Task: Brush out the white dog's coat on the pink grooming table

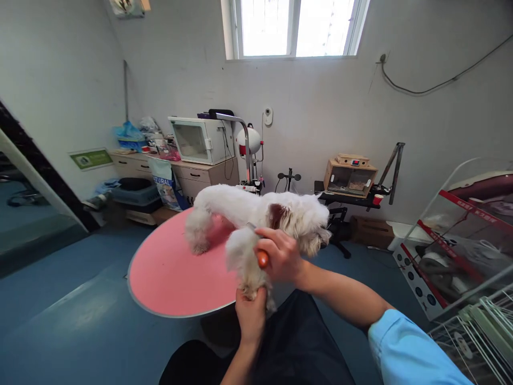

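A white, fluffy dog [230, 200] with a brown ear stands on a round pink grooming table [172, 272], its head toward the right. My left hand [251, 313] is closed around the lower part of the dog's raised front leg [240, 251], near the table's front edge. In my right hand [282, 256] is a grooming brush [263, 259] with a round orange-brown handle end. Its head lies against the fluffy fur at the top of that leg and is mostly hidden by my fingers and the fur.
A curved metal grooming arm [245, 139] rises behind the dog. Drawers [196, 174] with a white cabinet [204, 140] stand at the back left. To the right are a wooden box [349, 176] on a black stand and a wire rack [473, 342].
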Action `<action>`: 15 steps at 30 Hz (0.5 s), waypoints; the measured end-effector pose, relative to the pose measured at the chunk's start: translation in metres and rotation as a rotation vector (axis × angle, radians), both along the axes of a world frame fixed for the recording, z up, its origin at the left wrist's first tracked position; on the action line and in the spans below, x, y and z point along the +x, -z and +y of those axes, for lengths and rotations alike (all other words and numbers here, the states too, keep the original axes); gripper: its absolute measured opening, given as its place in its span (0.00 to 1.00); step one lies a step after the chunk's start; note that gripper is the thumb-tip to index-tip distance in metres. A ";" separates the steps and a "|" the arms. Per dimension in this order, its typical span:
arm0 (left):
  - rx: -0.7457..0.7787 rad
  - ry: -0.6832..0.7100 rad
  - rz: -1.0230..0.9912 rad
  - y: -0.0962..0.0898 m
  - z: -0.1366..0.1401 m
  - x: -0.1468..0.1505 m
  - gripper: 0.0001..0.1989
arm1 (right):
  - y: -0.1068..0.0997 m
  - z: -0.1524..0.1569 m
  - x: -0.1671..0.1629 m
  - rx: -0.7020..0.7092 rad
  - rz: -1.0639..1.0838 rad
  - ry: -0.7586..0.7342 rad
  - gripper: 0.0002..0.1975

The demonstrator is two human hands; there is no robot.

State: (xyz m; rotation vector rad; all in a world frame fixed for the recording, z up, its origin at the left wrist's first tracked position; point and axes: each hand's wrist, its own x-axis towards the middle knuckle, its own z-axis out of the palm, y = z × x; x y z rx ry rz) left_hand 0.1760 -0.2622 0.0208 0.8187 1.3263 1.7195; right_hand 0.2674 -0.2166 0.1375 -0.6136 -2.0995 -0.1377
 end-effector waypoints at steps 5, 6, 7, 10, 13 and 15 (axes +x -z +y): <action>-0.032 0.016 -0.008 0.003 0.001 -0.001 0.21 | 0.005 0.002 0.005 -0.028 -0.029 -0.091 0.04; -0.040 0.013 -0.008 0.003 0.001 0.000 0.21 | 0.006 0.002 0.006 -0.018 0.009 -0.053 0.04; -0.050 0.011 -0.003 0.004 0.001 0.000 0.20 | 0.007 0.002 0.008 -0.016 0.043 -0.031 0.03; -0.047 0.040 0.015 0.006 0.002 0.002 0.19 | 0.011 0.002 0.010 -0.077 0.016 -0.077 0.04; -0.047 0.031 0.001 0.007 0.002 0.004 0.21 | 0.016 0.001 0.010 -0.019 0.065 -0.031 0.04; -0.044 0.031 0.019 0.006 0.001 0.006 0.21 | 0.018 0.002 0.010 0.039 0.103 -0.033 0.03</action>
